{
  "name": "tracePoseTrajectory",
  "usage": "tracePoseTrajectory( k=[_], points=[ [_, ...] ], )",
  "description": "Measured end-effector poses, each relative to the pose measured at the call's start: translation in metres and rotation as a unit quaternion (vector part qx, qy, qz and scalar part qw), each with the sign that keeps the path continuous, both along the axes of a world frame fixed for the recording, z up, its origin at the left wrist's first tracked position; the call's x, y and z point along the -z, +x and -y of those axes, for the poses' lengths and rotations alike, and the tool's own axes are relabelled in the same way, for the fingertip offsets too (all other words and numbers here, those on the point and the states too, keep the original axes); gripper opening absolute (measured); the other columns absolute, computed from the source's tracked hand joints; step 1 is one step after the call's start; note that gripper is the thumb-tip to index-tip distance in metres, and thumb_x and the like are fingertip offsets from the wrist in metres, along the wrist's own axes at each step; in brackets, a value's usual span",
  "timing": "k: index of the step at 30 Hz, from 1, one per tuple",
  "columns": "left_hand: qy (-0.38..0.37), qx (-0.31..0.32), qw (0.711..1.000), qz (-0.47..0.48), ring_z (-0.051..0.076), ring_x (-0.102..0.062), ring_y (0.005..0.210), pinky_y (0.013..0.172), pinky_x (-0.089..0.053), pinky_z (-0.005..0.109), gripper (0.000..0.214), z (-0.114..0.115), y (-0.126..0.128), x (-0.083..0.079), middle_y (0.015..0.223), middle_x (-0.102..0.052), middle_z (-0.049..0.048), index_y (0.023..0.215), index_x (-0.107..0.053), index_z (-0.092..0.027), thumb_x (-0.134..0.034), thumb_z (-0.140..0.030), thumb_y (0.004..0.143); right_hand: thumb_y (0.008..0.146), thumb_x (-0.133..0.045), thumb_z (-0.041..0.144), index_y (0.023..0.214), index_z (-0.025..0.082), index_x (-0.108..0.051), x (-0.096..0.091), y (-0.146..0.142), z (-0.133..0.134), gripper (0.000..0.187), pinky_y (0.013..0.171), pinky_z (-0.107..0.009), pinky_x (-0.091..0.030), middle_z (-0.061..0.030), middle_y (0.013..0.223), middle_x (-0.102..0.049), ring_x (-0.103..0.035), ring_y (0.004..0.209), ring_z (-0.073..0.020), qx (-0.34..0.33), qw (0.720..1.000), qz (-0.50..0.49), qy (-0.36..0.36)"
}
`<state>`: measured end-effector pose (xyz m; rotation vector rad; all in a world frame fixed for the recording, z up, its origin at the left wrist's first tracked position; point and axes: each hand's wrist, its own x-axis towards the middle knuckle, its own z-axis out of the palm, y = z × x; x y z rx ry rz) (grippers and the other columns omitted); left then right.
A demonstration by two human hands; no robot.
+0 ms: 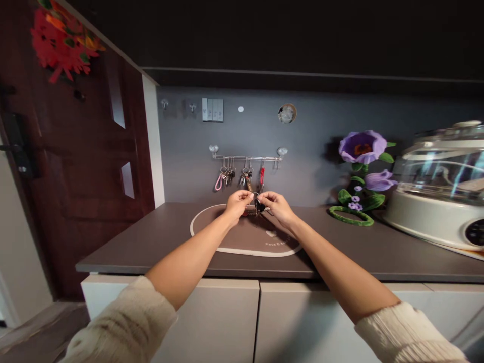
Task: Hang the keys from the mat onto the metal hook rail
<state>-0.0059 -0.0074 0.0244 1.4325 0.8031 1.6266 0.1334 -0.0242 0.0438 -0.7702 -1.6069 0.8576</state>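
Note:
Both hands meet over an oval brown mat [234, 237] with a pale rim. My left hand [239, 204] pinches one side of a metal key ring [256, 193], and my right hand [275, 204] pinches the other side. A bunch of dark keys [259, 205] dangles from the ring between the hands. Just behind, a clear hook rail [245, 158] on the grey wall carries several key bunches [245, 175], a pink strap [219, 181] and a red clip [262, 175]. Something small on the mat below is partly hidden by my fingers.
The dark counter [151, 237] ends at a front edge above pale cabinet doors [212, 312]. Purple knitted-looking flowers [363, 146] and a white appliance with a clear top [427, 212] stand at right. A dark overhead cabinet [287, 40] hangs low; a reddish-brown door [83, 176] is at left.

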Motion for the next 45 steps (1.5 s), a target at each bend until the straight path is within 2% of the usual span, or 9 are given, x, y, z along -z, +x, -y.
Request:
tracePoseTrajectory(
  k=[6,11,20,28,36,41,45],
  points=[
    [0.028,-0.01,0.999,-0.029,0.009,-0.052,0.064,0.06,-0.04,0.022,0.025,0.004,0.002,-0.004,0.073,-0.062,0.0019,0.078,-0.06,-0.013,-0.065,-0.033,0.064,0.063,-0.062,0.046,0.071,0.016,-0.055,-0.002,0.004,-0.007,0.031,0.066,-0.025,-0.037,0.0013,0.068,-0.055,-0.047,0.065,-0.0105,0.029,0.999,0.006,0.042],
    [0.033,-0.037,0.998,-0.045,0.01,-0.053,0.066,0.064,-0.041,0.024,0.022,0.002,0.002,-0.002,0.071,-0.062,0.0018,0.078,-0.061,-0.013,-0.062,-0.033,0.067,0.063,-0.06,0.05,0.07,0.015,-0.054,-0.014,0.014,-0.019,0.035,0.065,-0.025,-0.036,0.0015,0.065,-0.052,-0.045,0.064,-0.0106,0.076,0.992,0.044,0.093],
    [0.021,-0.061,0.996,-0.067,0.01,-0.052,0.06,0.061,-0.04,0.023,0.014,0.003,0.004,0.002,0.064,-0.06,0.0008,0.072,-0.06,-0.013,-0.057,-0.027,0.071,0.062,-0.059,0.05,0.067,0.015,-0.051,-0.042,0.034,-0.042,0.035,0.055,-0.024,-0.033,0.0021,0.058,-0.05,-0.043,0.055,-0.0092,0.133,0.986,0.048,0.086],
    [0.074,-0.119,0.98,-0.139,0.012,-0.054,0.062,0.061,-0.041,0.024,0.019,-0.003,0.003,0.009,0.065,-0.061,0.0023,0.069,-0.06,-0.014,-0.053,-0.031,0.073,0.063,-0.058,0.037,0.062,0.016,-0.049,-0.067,0.035,-0.066,0.023,0.05,-0.023,-0.031,0.0027,0.054,-0.047,-0.04,0.049,-0.0074,0.177,0.983,-0.008,0.053],
    [0.146,-0.201,0.936,-0.25,0.011,-0.049,0.063,0.062,-0.037,0.024,0.022,-0.008,0.0,0.014,0.068,-0.058,0.0023,0.068,-0.061,-0.015,-0.048,-0.031,0.077,0.063,-0.056,0.029,0.062,0.016,-0.049,-0.074,0.029,-0.093,0.015,0.05,-0.023,-0.038,0.0025,0.051,-0.046,-0.042,0.049,-0.0085,0.187,0.981,-0.04,0.002],
    [0.149,-0.219,0.928,-0.263,0.012,-0.048,0.063,0.062,-0.036,0.024,0.022,-0.009,-0.001,0.015,0.068,-0.056,0.0022,0.068,-0.06,-0.015,-0.047,-0.031,0.078,0.062,-0.057,0.024,0.059,0.016,-0.049,-0.074,0.023,-0.102,0.012,0.05,-0.024,-0.039,0.0022,0.051,-0.047,-0.043,0.048,-0.0087,0.206,0.977,-0.049,-0.025],
    [0.148,-0.219,0.927,-0.265,0.012,-0.048,0.063,0.062,-0.036,0.024,0.022,-0.01,-0.001,0.015,0.068,-0.056,0.002,0.068,-0.061,-0.016,-0.047,-0.03,0.078,0.062,-0.059,0.027,0.058,0.016,-0.05,-0.073,0.021,-0.112,0.014,0.051,-0.025,-0.039,0.0016,0.05,-0.047,-0.044,0.05,-0.0097,0.224,0.974,-0.041,-0.017]
  ],
)
